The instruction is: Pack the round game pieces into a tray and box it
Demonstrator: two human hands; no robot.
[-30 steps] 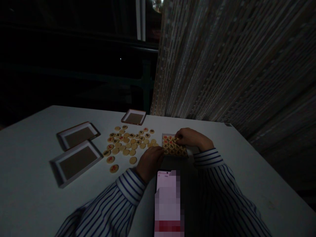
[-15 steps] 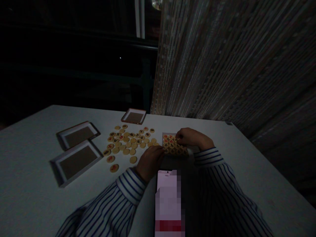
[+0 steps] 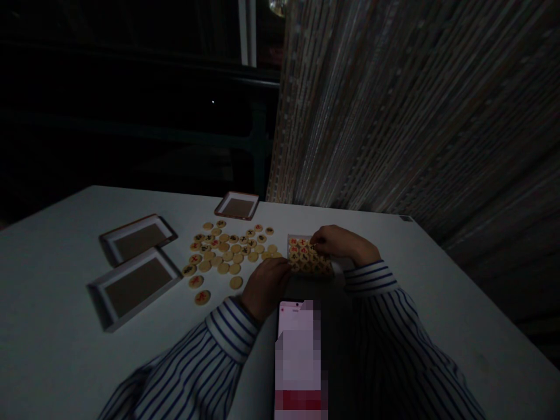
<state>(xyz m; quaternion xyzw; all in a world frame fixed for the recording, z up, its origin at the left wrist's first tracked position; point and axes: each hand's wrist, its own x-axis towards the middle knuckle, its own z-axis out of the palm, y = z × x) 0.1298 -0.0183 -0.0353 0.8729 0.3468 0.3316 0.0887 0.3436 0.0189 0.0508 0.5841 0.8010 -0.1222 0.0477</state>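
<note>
A small open box [image 3: 300, 236] in front of me holds rows of round wooden xiangqi pieces [image 3: 304, 262] with red and black characters. My right hand [image 3: 335, 242] is over its far right part, thumb and fingers pinched on a xiangqi piece at the top of the rows, partly hidden by the fingers. At the near left corner of the box, my left hand [image 3: 266, 286] has its fingers together and touching the edge; the fingertips are in shadow. Left of the box lies a loose spread of xiangqi pieces [image 3: 224, 247], some face up, others blank side up.
Two open box parts [image 3: 164, 256] [image 3: 125, 230] lie at the left of the white table [image 3: 56, 280], one overlapping the other. A smaller box lid [image 3: 221, 210] lies near the far edge. A lit phone [image 3: 300, 350] is close to me between my forearms. A string curtain [image 3: 371, 116] hangs behind.
My right hand has shifted very slightly within the same spot over the box. The left hand and the loose pieces look the same.
</note>
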